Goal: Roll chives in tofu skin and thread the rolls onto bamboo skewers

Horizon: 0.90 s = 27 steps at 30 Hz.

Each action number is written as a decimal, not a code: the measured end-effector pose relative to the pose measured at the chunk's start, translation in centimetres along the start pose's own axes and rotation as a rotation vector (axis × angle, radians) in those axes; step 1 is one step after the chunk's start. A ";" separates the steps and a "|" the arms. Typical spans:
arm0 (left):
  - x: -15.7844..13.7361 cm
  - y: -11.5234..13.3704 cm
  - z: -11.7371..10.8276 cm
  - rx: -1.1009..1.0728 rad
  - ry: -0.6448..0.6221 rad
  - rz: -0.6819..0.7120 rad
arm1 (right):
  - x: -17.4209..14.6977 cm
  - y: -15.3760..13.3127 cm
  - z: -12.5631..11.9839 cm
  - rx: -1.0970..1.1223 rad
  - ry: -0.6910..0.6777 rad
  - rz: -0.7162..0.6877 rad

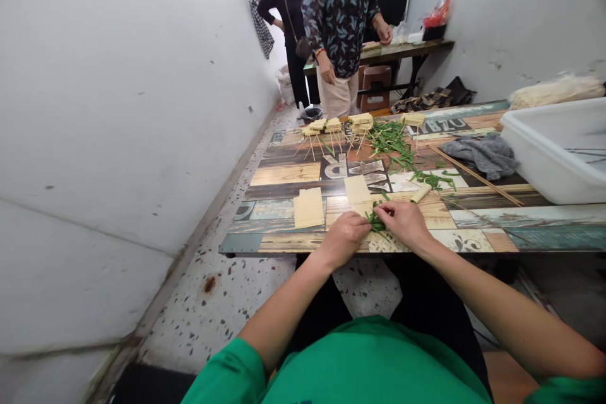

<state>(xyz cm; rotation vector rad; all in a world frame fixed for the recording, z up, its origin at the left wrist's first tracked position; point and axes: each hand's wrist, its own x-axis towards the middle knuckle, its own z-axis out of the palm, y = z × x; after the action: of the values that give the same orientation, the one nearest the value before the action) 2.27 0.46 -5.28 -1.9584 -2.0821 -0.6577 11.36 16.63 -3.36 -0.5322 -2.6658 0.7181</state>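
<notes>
chopped greens (375,222): near edge of tabletop (284,173), between the hands, neither clearly nearer; pale sheet (357,188): reaches beyond the greens, long axis running away from that edge; left hand (347,237): curled against greens, grip hidden, cannot tell; right hand (404,222): fingertips pinched on greens; pale roll (420,193) just beyond

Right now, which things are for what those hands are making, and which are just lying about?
Seem part of the job:
green strips, some between left hand and right hand
flat yellow sheets
loose yellow roll
skewered rolls
long thin sticks, probably

Probably just lying about:
crumpled grey cloth
hanging checked cloth
red bag-like thing, far back
</notes>
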 end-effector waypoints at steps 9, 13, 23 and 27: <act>0.0 0.0 0.0 0.009 0.034 0.026 | -0.3 0.6 0.7 -0.078 0.030 -0.126; -0.2 0.5 0.1 0.013 0.070 -0.059 | -0.5 0.3 0.5 -0.410 0.032 -0.476; -0.2 0.4 0.2 0.149 -0.003 -0.005 | -0.3 0.8 -1.5 -0.398 -0.241 -0.638; -0.1 0.2 0.1 0.125 0.008 0.032 | -0.7 1.7 -2.3 -0.323 -0.229 -0.686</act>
<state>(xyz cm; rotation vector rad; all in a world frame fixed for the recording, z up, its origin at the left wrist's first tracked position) 2.51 0.42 -5.37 -1.9132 -2.0299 -0.5154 13.39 18.63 -2.58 0.4209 -2.9028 0.1518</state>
